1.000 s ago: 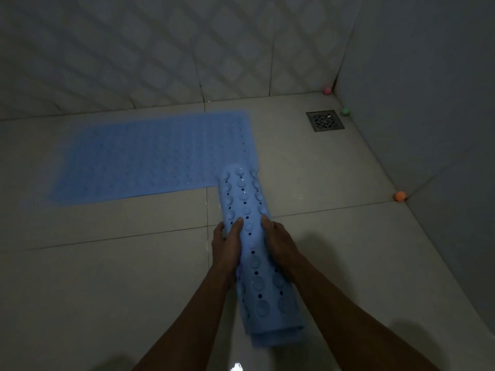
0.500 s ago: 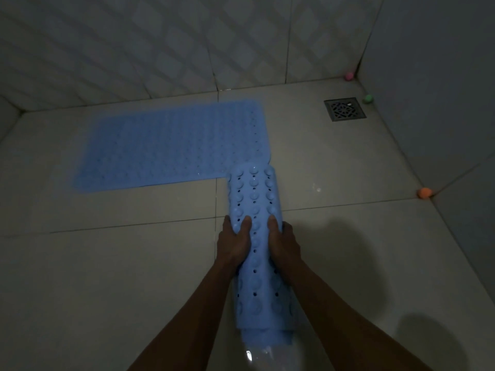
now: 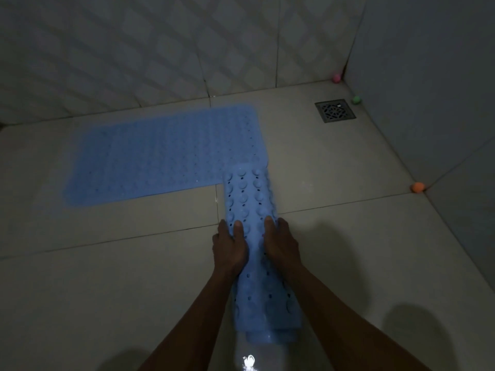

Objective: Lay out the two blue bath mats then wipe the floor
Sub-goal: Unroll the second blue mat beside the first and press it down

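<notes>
One blue bath mat [image 3: 160, 156] lies flat on the tiled floor near the back wall. The second blue mat [image 3: 250, 199] is rolled into a tube with its suction cups outward, lying on the floor with its far end touching the flat mat's near right corner. My left hand [image 3: 229, 246] holds the roll's left side, thumb on top. On the roll's right side my right hand [image 3: 281, 245] grips it the same way. Both hands sit close together at the roll's middle.
A metal floor drain [image 3: 334, 110] sits at the back right. Small balls lie along the right wall: pink [image 3: 336, 77], green [image 3: 356, 99] and orange [image 3: 417, 187]. Tiled walls close in behind and to the right. A bright light reflection [image 3: 249, 361] shows on the floor near me.
The roll has straightened until it points directly away from me. My hands have kept the same grip on its middle. The view has shifted slightly.
</notes>
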{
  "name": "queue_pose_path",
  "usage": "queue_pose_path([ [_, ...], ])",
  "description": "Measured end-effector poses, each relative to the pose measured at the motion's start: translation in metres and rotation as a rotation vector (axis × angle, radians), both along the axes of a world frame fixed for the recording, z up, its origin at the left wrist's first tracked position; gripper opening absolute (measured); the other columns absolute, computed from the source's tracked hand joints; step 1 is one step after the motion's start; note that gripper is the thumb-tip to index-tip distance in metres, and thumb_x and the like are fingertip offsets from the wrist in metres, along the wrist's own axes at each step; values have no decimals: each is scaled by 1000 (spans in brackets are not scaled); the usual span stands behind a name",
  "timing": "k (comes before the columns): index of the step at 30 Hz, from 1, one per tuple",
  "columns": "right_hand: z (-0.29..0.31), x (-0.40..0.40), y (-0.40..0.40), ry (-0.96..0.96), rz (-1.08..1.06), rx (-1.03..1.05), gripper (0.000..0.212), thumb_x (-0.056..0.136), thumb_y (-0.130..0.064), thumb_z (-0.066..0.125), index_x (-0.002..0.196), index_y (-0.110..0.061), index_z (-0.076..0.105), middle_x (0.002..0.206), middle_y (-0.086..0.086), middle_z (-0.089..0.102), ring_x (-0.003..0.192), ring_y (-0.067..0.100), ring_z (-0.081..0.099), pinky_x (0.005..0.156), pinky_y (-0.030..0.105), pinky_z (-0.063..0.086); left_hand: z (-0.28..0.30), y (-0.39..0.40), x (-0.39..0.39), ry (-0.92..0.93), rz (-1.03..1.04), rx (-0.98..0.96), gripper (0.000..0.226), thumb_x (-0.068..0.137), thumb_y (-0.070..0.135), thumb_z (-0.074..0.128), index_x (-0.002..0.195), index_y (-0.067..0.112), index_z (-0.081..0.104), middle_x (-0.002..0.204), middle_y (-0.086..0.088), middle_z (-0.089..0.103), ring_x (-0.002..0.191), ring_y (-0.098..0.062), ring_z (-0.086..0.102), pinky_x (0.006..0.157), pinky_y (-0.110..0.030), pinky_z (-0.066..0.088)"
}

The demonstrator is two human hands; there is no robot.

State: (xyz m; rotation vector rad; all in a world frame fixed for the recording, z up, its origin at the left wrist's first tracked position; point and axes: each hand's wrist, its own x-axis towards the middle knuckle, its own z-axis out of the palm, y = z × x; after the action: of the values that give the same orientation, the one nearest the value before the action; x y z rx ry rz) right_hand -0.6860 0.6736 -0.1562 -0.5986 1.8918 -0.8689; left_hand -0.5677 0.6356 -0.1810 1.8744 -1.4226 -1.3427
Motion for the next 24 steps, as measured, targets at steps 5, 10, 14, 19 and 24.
queue_pose_path([
  [5, 8, 20, -7, 124, -25, -68, 36, 104, -37, 41, 136, -21, 46, 130, 19, 56, 102, 29, 56, 85, 34, 46, 34, 2, 30, 11, -64, 4, 56, 104, 48, 40, 148, 13, 43, 144, -12, 54, 129, -30, 53, 94, -24, 37],
  [10, 14, 49, -8, 209, 72, -68, 57, 96, -43, 60, 145, -20, 42, 132, 20, 46, 121, 36, 51, 101, 41, 47, 29, -6, 65, 18, -68, 32, 63, 100, 54, 47, 148, 15, 44, 147, -13, 53, 130, -33, 53, 106, -38, 43],
  [14, 13, 74, -13, 175, 130, -112, 60, 91, -57, 56, 143, -30, 40, 133, 13, 57, 120, 32, 58, 98, 42, 51, 26, -9, 88, 109, -68, 25, 76, 87, 68, 51, 147, 23, 47, 139, -9, 60, 120, -29, 61, 101, -45, 52],
  [19, 20, 75, -15, 202, 162, -103, 45, 104, -31, 50, 147, -22, 40, 135, 13, 59, 114, 27, 59, 87, 28, 43, 20, -9, 97, 134, -144, 16, 56, 100, 59, 42, 146, 26, 46, 140, -6, 59, 121, -28, 59, 103, -42, 49],
  [24, 20, 70, -10, 228, 113, -111, 48, 104, -33, 47, 149, -23, 37, 138, 14, 56, 120, 30, 57, 96, 33, 46, 20, -5, 82, 166, -170, -16, 50, 104, 49, 40, 146, 23, 46, 140, -7, 58, 122, -26, 58, 101, -37, 47],
])
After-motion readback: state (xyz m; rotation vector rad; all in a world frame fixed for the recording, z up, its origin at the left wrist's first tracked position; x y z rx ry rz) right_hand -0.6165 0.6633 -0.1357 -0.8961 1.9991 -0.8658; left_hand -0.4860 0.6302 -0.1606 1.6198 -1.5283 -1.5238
